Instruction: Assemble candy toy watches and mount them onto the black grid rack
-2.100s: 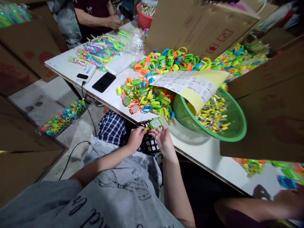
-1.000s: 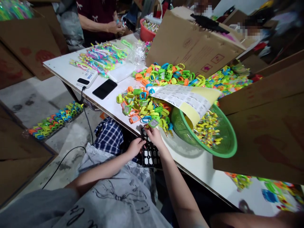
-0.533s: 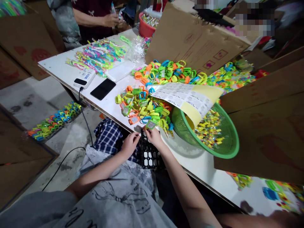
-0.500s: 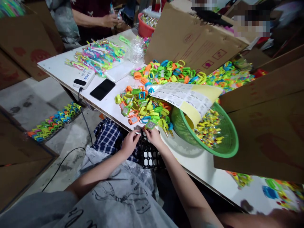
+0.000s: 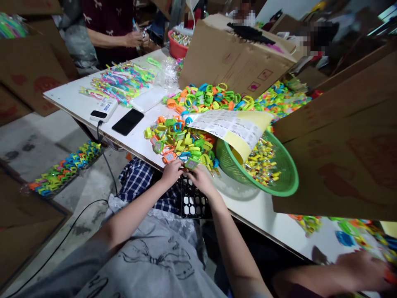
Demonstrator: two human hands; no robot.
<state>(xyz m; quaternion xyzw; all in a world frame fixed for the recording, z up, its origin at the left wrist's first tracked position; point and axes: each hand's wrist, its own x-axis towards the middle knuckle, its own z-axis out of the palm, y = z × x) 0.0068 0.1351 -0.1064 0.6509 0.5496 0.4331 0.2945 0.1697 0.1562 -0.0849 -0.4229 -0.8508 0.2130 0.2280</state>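
At the table's front edge, my right hand (image 5: pixel 201 179) is closed at a green toy watch (image 5: pixel 191 164) with a greyish label on its face. My left hand (image 5: pixel 171 173) is beside it, fingers pinched together near the watch; whatever they hold is too small to make out. Below my hands, a black tray with round-cornered openings (image 5: pixel 194 202) lies at my lap, partly covered by my right wrist. Just beyond my fingers spreads a pile of colourful toy watches (image 5: pixel 182 138). A sheet of printed labels (image 5: pixel 228 124) rests over the pile and the green basket's rim.
The green basket (image 5: pixel 288 176) holds small yellow pieces. A black phone (image 5: pixel 128 122) and a white device with a cable (image 5: pixel 104 109) lie left. Cardboard boxes (image 5: pixel 226 58) stand behind and at right. Co-workers' arms (image 5: pixel 108 40) show at upper left and lower right.
My left hand has risen and come closer to the green toy watch. The view has shifted slightly. A co-worker's hand reaches further in at lower right.
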